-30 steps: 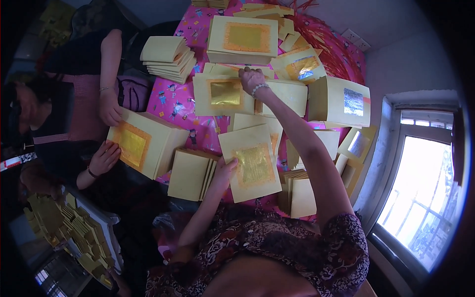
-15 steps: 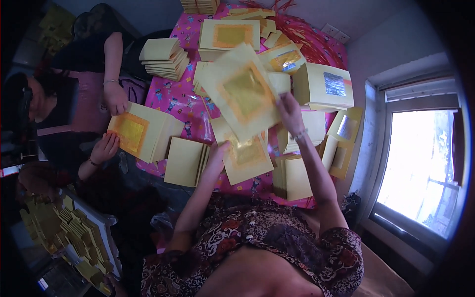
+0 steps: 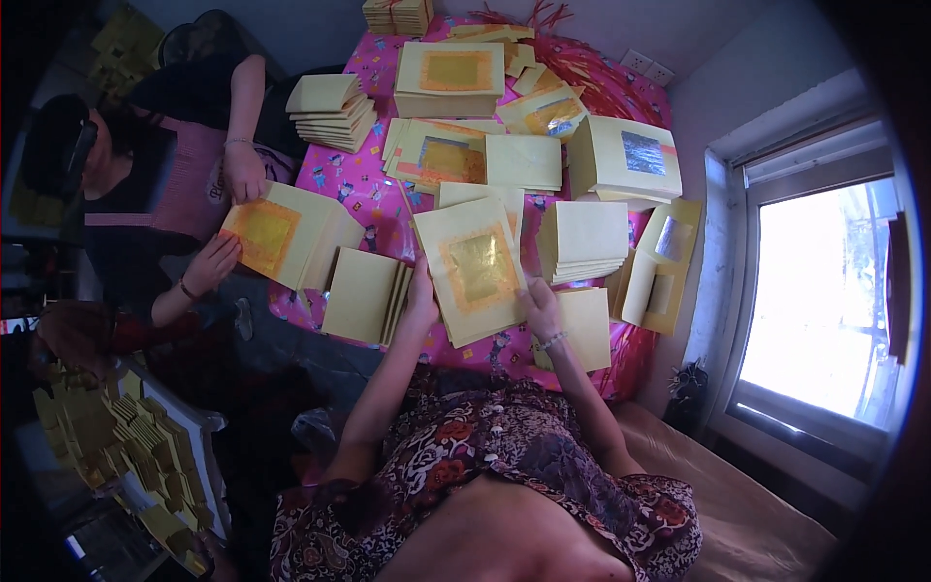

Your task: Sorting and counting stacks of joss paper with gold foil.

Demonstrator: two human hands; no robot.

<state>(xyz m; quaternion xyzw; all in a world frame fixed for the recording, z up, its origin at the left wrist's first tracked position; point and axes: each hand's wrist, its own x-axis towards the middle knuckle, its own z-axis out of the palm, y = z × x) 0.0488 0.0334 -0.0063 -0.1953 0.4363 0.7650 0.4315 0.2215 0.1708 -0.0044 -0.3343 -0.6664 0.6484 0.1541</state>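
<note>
A yellow paper sheet [image 3: 441,247] with a shiny gold square in an orange border is held upright-tilted between my hands, above the pink table cover. My left hand [image 3: 422,294] grips its left edge. My right hand [image 3: 539,308], with a bracelet at the wrist, pinches its lower right edge. Whether more sheets lie beneath it in my hands I cannot tell. Just behind it lie other yellow sheets [image 3: 485,193]. Left of my left hand stands a folded stack of plain yellow paper [image 3: 357,296]; another plain stack [image 3: 586,328] is right of my right hand.
At the left a co-worker's hands [image 3: 215,260] hold a gold-squared sheet on a stack [image 3: 315,228]. Several yellow stacks, some with silver squares [image 3: 643,153], cover the pink table [image 3: 373,209]. Red strips [image 3: 611,73] lie at the back. A window [image 3: 819,301] is at the right.
The gold-squared sheet in my right hand has come down and toward me, over the one in my left hand. My right hand has moved down and left. The sheets behind are now uncovered.
</note>
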